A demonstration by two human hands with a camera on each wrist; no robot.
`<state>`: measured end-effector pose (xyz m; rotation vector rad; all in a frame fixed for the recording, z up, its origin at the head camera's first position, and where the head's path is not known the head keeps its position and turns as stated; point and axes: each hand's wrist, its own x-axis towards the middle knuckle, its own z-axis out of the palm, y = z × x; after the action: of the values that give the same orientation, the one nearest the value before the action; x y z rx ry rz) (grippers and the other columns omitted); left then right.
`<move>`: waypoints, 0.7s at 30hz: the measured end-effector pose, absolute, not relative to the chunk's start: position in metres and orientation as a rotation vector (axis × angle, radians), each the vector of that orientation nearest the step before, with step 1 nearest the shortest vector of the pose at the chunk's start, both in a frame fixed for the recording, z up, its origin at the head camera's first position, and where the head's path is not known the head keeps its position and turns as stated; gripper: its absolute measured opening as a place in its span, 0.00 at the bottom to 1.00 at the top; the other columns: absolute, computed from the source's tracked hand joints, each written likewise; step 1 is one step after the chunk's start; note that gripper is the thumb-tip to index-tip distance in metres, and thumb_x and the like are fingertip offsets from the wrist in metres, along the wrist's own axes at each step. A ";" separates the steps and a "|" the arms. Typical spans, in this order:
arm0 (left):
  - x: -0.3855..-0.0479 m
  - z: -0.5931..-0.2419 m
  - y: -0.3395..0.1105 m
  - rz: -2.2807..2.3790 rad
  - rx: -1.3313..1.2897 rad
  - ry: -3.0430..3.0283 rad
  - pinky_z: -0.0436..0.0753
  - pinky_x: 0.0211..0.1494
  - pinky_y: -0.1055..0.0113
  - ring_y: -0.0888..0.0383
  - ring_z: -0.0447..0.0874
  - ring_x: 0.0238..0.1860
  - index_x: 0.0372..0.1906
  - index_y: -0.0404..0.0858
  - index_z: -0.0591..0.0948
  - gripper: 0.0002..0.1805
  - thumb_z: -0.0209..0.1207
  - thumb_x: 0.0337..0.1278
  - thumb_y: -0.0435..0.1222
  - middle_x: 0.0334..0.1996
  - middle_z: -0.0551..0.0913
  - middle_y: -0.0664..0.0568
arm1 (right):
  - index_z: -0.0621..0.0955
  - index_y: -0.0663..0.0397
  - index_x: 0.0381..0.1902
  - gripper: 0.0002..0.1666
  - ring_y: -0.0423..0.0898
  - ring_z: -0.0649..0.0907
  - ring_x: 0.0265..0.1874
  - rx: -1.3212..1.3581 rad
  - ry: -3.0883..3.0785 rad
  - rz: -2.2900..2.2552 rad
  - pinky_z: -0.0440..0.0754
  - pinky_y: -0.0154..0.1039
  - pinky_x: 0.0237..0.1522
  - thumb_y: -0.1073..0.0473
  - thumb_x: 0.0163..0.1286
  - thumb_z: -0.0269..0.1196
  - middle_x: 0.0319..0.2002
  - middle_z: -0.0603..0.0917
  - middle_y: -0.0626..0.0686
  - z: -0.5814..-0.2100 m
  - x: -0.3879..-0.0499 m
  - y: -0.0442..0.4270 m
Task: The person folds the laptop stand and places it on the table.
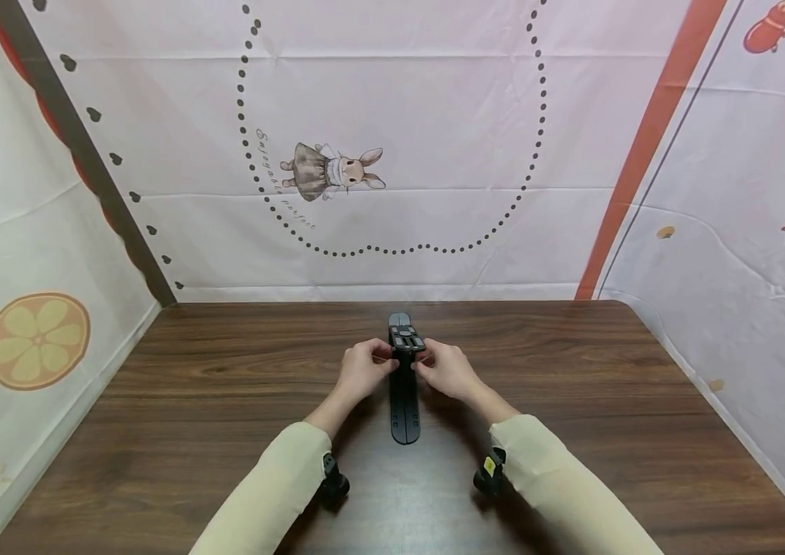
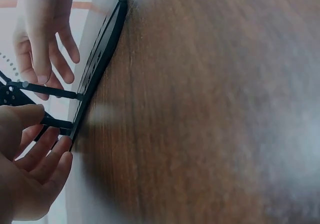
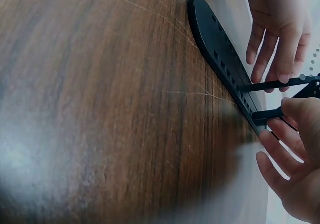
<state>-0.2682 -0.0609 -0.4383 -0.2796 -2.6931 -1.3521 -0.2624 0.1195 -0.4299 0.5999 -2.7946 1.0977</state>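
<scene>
A black folding stand (image 1: 404,412) stands on the wooden table in front of me. Its base is long and narrow, with rounded ends and a row of slots (image 3: 220,56). Thin legs (image 2: 50,90) rise from the base to a top piece (image 1: 406,337) with grey pads. On the left side, my left hand (image 1: 362,368) pinches a leg between thumb and fingers. My right hand (image 1: 449,371) pinches the leg on the opposite side. Both wrist views show the other fingers loosely bent around the legs. The upper part lies outside the wrist views.
The brown wooden table (image 1: 226,385) reaches back to a printed cloth (image 1: 434,154) hanging behind it. More cloth hangs at the left and right sides. Small black cameras (image 1: 333,484) are strapped at both wrists, just above the tabletop.
</scene>
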 end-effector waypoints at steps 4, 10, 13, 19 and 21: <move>-0.270 -0.440 -0.060 -1.320 -0.280 -2.680 0.80 0.38 0.63 0.58 0.84 0.34 0.33 0.37 0.83 0.07 0.65 0.48 0.34 0.30 0.85 0.52 | 0.77 0.56 0.34 0.04 0.45 0.84 0.35 0.573 -2.800 1.077 0.78 0.37 0.31 0.63 0.61 0.61 0.33 0.86 0.52 -0.430 -0.264 0.118; -0.272 -0.442 -0.060 -1.288 -0.244 -2.648 0.78 0.34 0.66 0.61 0.82 0.29 0.27 0.40 0.82 0.03 0.66 0.46 0.33 0.25 0.85 0.55 | 0.77 0.54 0.32 0.03 0.41 0.81 0.26 0.557 -2.786 1.083 0.76 0.35 0.27 0.64 0.60 0.61 0.27 0.85 0.50 -0.431 -0.267 0.115; -0.272 -0.443 -0.060 -1.273 -0.230 -2.649 0.76 0.34 0.66 0.62 0.81 0.28 0.25 0.42 0.82 0.03 0.66 0.46 0.33 0.24 0.84 0.56 | 0.77 0.54 0.31 0.03 0.40 0.79 0.23 0.546 -2.786 1.095 0.75 0.34 0.25 0.65 0.60 0.61 0.26 0.84 0.50 -0.432 -0.268 0.113; -0.273 -0.445 -0.059 -1.242 -0.211 -2.660 0.76 0.34 0.66 0.62 0.81 0.29 0.25 0.43 0.82 0.03 0.66 0.46 0.34 0.25 0.85 0.57 | 0.78 0.54 0.32 0.04 0.40 0.78 0.23 0.501 -2.775 1.079 0.75 0.34 0.25 0.66 0.59 0.62 0.28 0.84 0.51 -0.435 -0.270 0.110; -0.273 -0.445 -0.059 -1.237 -0.211 -2.660 0.76 0.35 0.65 0.62 0.81 0.29 0.25 0.43 0.82 0.03 0.66 0.47 0.34 0.25 0.85 0.56 | 0.78 0.53 0.33 0.05 0.39 0.78 0.22 0.501 -2.767 1.070 0.74 0.34 0.24 0.66 0.59 0.62 0.28 0.84 0.50 -0.437 -0.271 0.110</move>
<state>-0.2730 -0.0586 -0.4447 -0.2110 -2.6604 -1.2372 -0.2711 0.1101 -0.4367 0.5013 -2.7673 1.0704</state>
